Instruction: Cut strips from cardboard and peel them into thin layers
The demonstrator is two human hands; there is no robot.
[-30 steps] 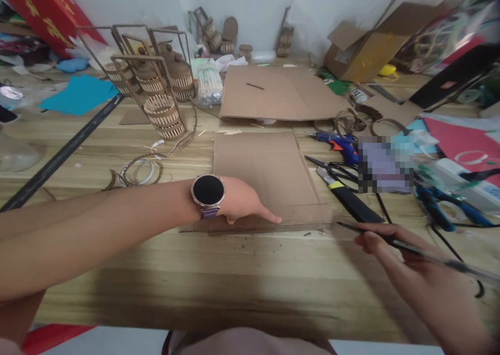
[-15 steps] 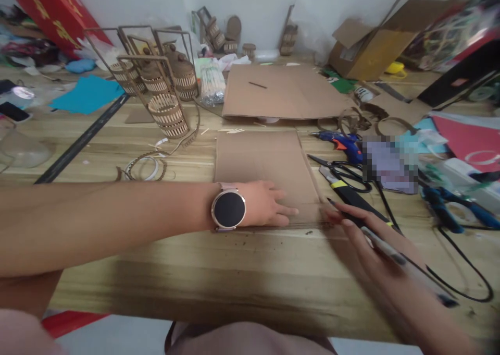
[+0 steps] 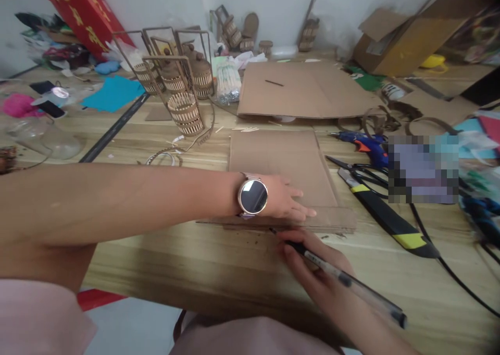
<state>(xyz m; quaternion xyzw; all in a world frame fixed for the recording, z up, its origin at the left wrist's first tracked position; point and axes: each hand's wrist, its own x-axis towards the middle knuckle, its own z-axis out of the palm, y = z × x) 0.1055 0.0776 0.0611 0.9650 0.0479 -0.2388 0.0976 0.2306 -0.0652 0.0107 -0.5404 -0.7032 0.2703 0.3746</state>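
Observation:
My left hand (image 3: 284, 198), with a watch (image 3: 253, 196) on its wrist, lies flat with fingers spread over a brown cardboard sheet (image 3: 278, 151). Under its fingertips, a narrow cardboard strip (image 3: 336, 218) runs across the sheet's near edge and sticks out on the right. My right hand (image 3: 318, 266) is closed around a black pen (image 3: 369, 295) with a clear barrel. The pen's tip points left, close to the near edge of the cardboard, just below my left hand; whether it touches cannot be told.
Right of the sheet lie a utility knife (image 3: 385, 219), black scissors (image 3: 363, 175) and a blue glue gun (image 3: 363, 144). Behind it is a larger cardboard sheet (image 3: 300, 92). Slatted lantern-like baskets (image 3: 184, 114) stand at back left, near blue paper (image 3: 113, 93).
My right hand has moved left with the pen, from the sheet's right corner to below my left hand. The strip now juts out past the sheet's right side. The view has shifted.

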